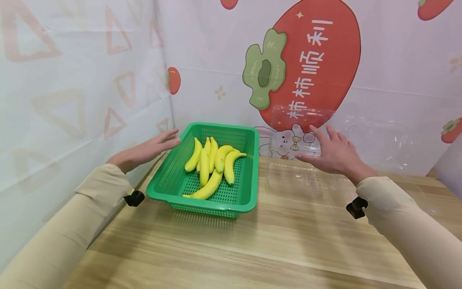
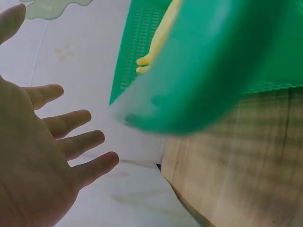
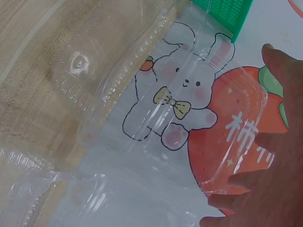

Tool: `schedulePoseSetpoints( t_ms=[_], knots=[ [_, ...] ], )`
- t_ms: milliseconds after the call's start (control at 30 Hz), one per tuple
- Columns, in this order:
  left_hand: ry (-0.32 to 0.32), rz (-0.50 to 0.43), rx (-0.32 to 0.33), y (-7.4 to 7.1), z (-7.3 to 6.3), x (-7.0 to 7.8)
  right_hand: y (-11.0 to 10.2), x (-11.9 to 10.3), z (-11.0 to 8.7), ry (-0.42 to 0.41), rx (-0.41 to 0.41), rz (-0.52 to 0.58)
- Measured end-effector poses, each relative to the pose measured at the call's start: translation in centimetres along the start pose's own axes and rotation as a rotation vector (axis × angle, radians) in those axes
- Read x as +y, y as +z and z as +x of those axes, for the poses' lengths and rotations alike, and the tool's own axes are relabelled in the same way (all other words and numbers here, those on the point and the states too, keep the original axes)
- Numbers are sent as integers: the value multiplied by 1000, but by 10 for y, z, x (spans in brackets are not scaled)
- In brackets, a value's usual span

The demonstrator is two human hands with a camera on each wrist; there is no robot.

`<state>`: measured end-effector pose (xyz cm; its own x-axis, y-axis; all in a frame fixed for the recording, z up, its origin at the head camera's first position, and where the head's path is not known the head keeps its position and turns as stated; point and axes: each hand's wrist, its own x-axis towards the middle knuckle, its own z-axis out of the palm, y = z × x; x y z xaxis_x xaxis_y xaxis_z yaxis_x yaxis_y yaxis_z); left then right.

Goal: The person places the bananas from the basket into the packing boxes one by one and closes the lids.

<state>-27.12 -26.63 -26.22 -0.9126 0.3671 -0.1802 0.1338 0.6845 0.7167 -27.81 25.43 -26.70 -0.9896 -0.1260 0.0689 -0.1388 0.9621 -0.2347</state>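
Observation:
Several yellow bananas [image 1: 204,166] lie in a green perforated plastic basket [image 1: 213,206] on the wooden table. Beside the basket's left rim, my left hand [image 1: 149,148] is held up with its fingers straight and nothing in it. The left wrist view shows that hand [image 2: 38,151] spread, apart from the basket's green rim [image 2: 189,94]. My right hand [image 1: 335,154] hovers with fingers spread by a clear plastic clamshell box [image 1: 296,176] whose lid stands raised. In the right wrist view, the clear box [image 3: 85,71] lies beyond the fingers, which hold nothing.
A second clear plastic box [image 1: 379,140] with a raised lid stands to the right of the first. Behind the table hangs a white cloth wall [image 1: 209,40] with a persimmon print, and another patterned cloth [image 1: 90,80] closes off the left side.

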Motion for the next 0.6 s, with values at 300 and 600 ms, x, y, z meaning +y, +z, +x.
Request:
schedulePoseSetpoints(
  t_ms=[300,600],
  knots=[
    [54,-215,-29,13,-24,-20,-3,6,6,-19,-19,19],
    [170,-436,22,41,-32,-42,-2,6,6,-19,-22,23]
  ],
)
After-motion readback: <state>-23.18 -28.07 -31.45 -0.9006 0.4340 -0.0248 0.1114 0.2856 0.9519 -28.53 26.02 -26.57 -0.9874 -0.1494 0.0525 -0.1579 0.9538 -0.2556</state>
